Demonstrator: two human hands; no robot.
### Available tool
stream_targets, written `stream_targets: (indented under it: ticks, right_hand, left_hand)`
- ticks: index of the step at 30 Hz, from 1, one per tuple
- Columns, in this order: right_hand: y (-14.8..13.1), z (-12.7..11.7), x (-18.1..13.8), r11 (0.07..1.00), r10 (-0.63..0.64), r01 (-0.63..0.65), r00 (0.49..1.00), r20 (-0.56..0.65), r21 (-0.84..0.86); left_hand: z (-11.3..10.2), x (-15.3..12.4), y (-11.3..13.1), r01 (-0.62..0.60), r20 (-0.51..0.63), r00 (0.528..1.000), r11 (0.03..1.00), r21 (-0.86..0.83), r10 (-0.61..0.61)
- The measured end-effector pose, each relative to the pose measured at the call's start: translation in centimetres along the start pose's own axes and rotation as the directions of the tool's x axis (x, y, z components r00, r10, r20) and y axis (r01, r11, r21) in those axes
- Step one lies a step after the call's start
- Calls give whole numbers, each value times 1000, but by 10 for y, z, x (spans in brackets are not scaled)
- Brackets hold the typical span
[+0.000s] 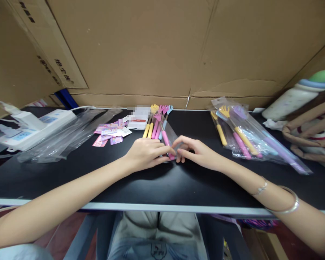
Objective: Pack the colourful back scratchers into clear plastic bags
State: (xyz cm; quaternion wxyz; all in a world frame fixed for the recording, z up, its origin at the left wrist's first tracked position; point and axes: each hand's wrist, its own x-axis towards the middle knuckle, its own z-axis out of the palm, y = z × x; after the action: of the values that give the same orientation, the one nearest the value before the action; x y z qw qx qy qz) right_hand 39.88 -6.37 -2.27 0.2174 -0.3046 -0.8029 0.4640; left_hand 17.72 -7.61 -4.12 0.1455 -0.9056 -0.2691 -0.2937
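A pink back scratcher (165, 139) points away from me at mid-table, its claw end (157, 117) at the far side. My left hand (148, 153) has its fingers closed around the lower handle. A clear plastic sleeve (171, 131) lies along the right side of that handle. My right hand (192, 150) pinches at the sleeve's near end, close to the handle's tip; the fingertips partly hide the contact. Beyond my left hand lie several more back scratchers with yellow handles (148, 130), pink handles (155, 129) and a blue claw (169, 108).
Small printed cards (108, 133) are piled left of the scratchers, beside a white phone-like object (137, 123). Clear plastic sleeves (70, 135) and a white power strip (35, 128) lie farther left. Bagged back scratchers (243, 141) and a bottle (292, 99) are at right. Cardboard (141, 47) walls the back.
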Motion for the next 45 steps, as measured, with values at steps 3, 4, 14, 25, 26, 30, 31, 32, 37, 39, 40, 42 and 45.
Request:
stream_targets:
  ticks: [3,4,14,25,26,30,31,32,37,39,40,42,45]
  right_hand:
    - [0,0,0,1000,-3,3,1000,4,-26]
    - [0,0,0,999,-6,6,1000,5,-34]
    - [-1,-1,-1,997,-22,23,1000,7,-74]
    - [0,-2,-1,994,-29,31,999,22,-106]
    - [0,-2,-2,993,-28,31,999,23,-110]
    - [-1,-2,-2,992,-33,35,999,23,-124]
    - [-2,-2,-2,991,-34,37,999,24,-127]
    - [-2,-2,-2,991,-35,38,999,26,-129]
    - [-3,-2,-1,988,-39,43,999,34,-146]
    - [-3,-2,-2,987,-41,46,998,37,-152]
    - [-3,-2,-2,987,-42,48,998,38,-154]
    - [-4,-2,-2,986,-42,48,998,41,-159]
    - [-4,-3,-2,985,-38,45,998,43,-168]
  left_hand:
    - [0,0,0,-1,12,1000,1000,-2,1]
    - [0,0,0,-2,14,1000,1000,-2,2]
    - [0,-1,0,0,12,1000,1000,-9,0]
    - [0,-1,0,-5,12,1000,1000,-3,5]
    - [0,-1,0,-5,12,1000,1000,-4,5]
    - [1,-1,0,0,14,1000,1000,-7,1]
    - [1,-1,0,0,14,1000,1000,-9,0]
    - [1,-1,0,0,15,1000,1000,-10,0]
    - [0,-1,0,3,31,1000,1000,-8,-3]
    - [0,-1,0,4,38,999,1000,-8,-4]
    - [0,-1,0,5,40,999,1000,-9,-4]
    - [0,0,0,5,41,999,1000,-9,-4]
    - [0,-1,0,4,40,999,1000,-7,-4]
